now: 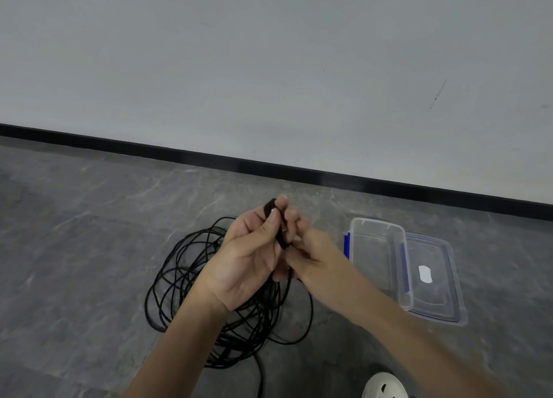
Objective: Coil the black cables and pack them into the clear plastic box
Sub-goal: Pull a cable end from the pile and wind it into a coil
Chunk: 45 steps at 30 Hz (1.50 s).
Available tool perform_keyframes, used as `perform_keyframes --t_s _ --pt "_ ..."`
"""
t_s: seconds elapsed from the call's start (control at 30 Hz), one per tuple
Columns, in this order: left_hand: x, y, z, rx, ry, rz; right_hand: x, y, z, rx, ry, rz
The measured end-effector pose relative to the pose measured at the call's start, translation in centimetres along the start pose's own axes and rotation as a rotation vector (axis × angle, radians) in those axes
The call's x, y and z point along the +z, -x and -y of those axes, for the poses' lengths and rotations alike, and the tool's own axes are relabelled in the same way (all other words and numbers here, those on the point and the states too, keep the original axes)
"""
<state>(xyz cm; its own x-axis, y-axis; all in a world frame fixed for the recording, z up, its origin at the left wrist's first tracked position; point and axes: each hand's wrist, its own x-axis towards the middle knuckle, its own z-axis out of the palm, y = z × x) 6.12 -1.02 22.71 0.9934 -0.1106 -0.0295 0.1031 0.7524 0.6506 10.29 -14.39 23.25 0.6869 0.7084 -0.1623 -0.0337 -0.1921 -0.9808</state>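
Observation:
A loose tangle of black cables [185,278] lies on the grey floor, partly hidden under my forearms. Above it, my left hand [245,254] holds a small folded bundle of black cable [279,233] between thumb and fingers. My right hand [311,248] pinches the same bundle from the right side. The clear plastic box [377,254] stands open on the floor to the right of my hands, and nothing shows inside it. Its clear lid [434,281] with blue trim lies flat against the box's right side.
A grey wall with a black skirting board [269,164] runs across behind the cables. A white shoe [386,385] shows at the bottom edge, near the box. One cable strand [261,376] trails off toward the bottom of the view.

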Motion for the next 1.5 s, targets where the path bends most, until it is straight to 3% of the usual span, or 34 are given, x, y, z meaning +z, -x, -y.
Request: perform_keyframes --t_s 0.37,0.6,0.9,1.03,1.1,1.23,1.33,1.43,1.5 --pt "0.1 -0.2 -0.2 0.062 0.078 -0.043 1.8 0.3 -0.6 -0.038 0.093 -0.031" --pt "1.1 -0.3 -0.2 0.128 -0.003 -0.298 1.0 0.3 0.2 0.048 0.179 0.025" --pt "0.9 -0.7 -0.1 0.272 -0.180 -0.381 1.2 0.8 0.5 0.133 0.014 0.143" --pt "0.1 -0.9 -0.5 0.307 -0.155 -0.449 1.6 1.2 0.4 0.152 0.102 0.217" --pt "-0.3 -0.9 -0.4 0.316 -0.281 -0.453 1.4 1.2 0.4 0.157 0.135 0.206" --pt "-1.1 -0.8 0.7 0.329 -0.921 -0.482 1.3 1.3 0.8 0.085 0.259 0.121" --pt "-1.6 -0.8 1.5 0.213 -1.273 -0.434 0.7 1.3 1.2 -0.012 0.455 0.116" --pt "-1.8 -0.7 1.5 -0.040 -1.443 -0.328 -0.6 1.3 1.2 -0.049 0.575 0.133" --pt "-1.3 -0.5 1.2 -0.177 -1.322 -0.219 -1.6 1.4 1.2 -0.052 0.584 0.107"
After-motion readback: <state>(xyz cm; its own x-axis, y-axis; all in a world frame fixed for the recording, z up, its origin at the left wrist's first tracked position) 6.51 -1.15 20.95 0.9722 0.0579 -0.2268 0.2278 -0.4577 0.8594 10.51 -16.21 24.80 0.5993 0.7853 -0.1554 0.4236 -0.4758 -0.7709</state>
